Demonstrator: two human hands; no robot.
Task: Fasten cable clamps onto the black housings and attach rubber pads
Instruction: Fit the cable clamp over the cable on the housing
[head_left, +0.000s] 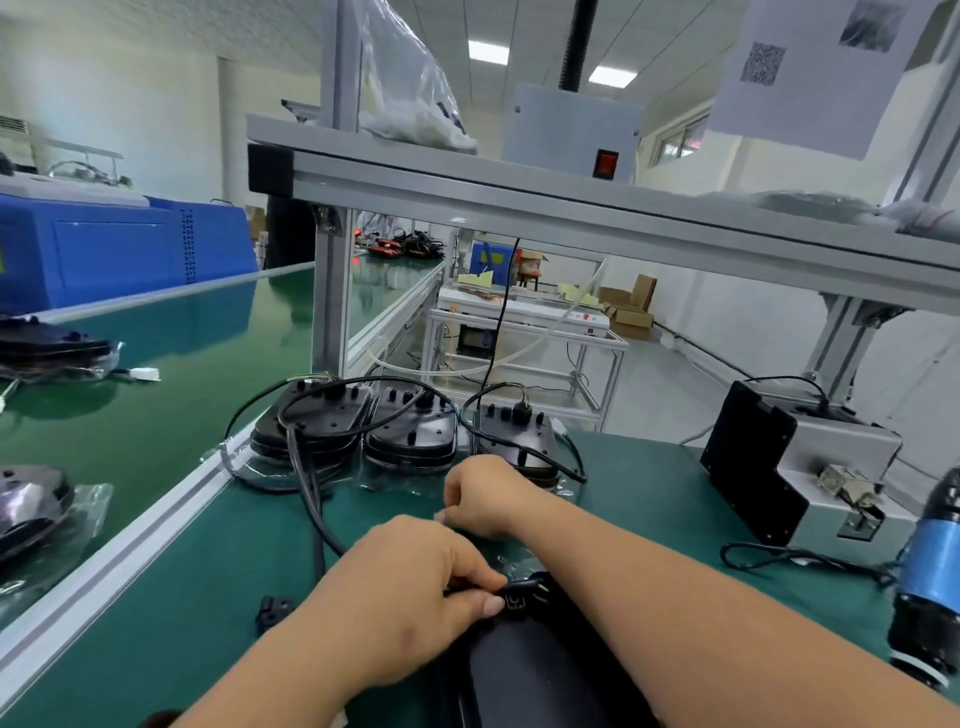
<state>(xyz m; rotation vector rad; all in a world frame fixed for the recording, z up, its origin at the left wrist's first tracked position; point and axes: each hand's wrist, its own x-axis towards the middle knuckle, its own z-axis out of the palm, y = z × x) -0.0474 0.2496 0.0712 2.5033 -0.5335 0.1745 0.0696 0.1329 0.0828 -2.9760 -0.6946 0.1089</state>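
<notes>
Head view: left hand (415, 582) pinches a cable clamp (517, 597) onto the black housing (535, 670); right hand's (485, 499) grip unclear

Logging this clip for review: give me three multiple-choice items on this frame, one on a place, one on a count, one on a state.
1. Where does the blue-banded power screwdriver lie?
A. right edge of the bench
B. on the upper shelf
C. on the left conveyor

2. How many black housings stand in the row beyond the hands?
A. one
B. three
C. five

3. What is the left hand doing?
A. resting flat and open
B. pinching a small black clamp at the near housing
C. holding the screwdriver

Answers: 1 A, it lies at the frame's right beside the grey box; 2 B, three sit side by side; 3 B, its fingers close on the clamp.
</notes>
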